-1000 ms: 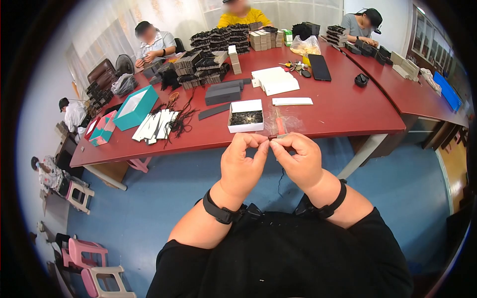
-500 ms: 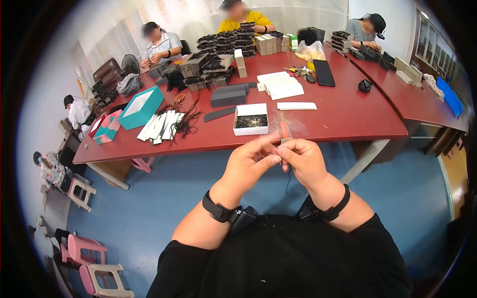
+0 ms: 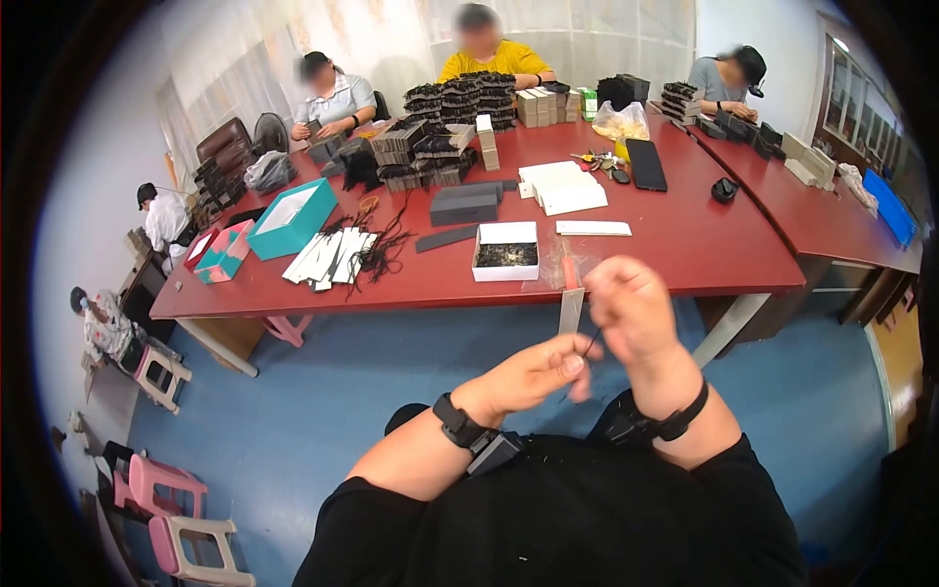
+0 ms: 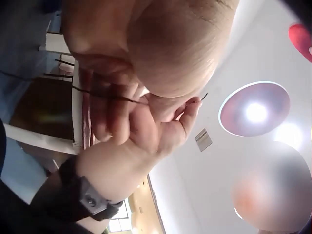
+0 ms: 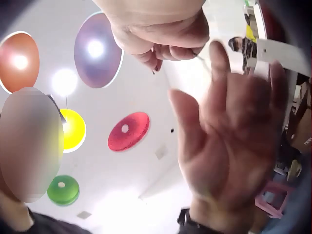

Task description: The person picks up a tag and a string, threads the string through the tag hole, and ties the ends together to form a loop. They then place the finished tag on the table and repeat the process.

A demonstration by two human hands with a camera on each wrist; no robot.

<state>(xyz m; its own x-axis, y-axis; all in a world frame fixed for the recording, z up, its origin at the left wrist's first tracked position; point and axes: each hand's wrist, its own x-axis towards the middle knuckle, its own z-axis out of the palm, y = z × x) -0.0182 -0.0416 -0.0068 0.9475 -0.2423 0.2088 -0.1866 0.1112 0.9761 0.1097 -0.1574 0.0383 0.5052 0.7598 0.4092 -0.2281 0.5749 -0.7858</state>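
The red tabletop (image 3: 724, 254) is the biggest thing I have in front of me, spreading away from the near edge in my head view. Three people sit along its far side, among them a person in yellow (image 3: 501, 64) behind a tall stack of grey pieces with black fringes (image 3: 460, 103). Toward the left I pick out a teal box (image 3: 303, 226) with a pale inside, and loose white strips (image 3: 333, 256) just beside it.

In the foreground I have the two hands, close to each other and just short of the table edge. The left hand (image 3: 528, 377) is lower, its grip loose, thumb and fingers held apart in my right wrist view. The right hand (image 3: 636, 308) is raised and blurred, its grip pinching a dark thread.

Beyond them I see a white box (image 3: 506, 275) with dark contents, then a black phone (image 3: 647, 164) farther back. A narrow pale strip (image 3: 570, 315) juts past the table edge by the right hand. Thinnest of all, the dark thread (image 4: 100, 94) runs from the right fingers past the left thumb; whether it touches that thumb I cannot tell.
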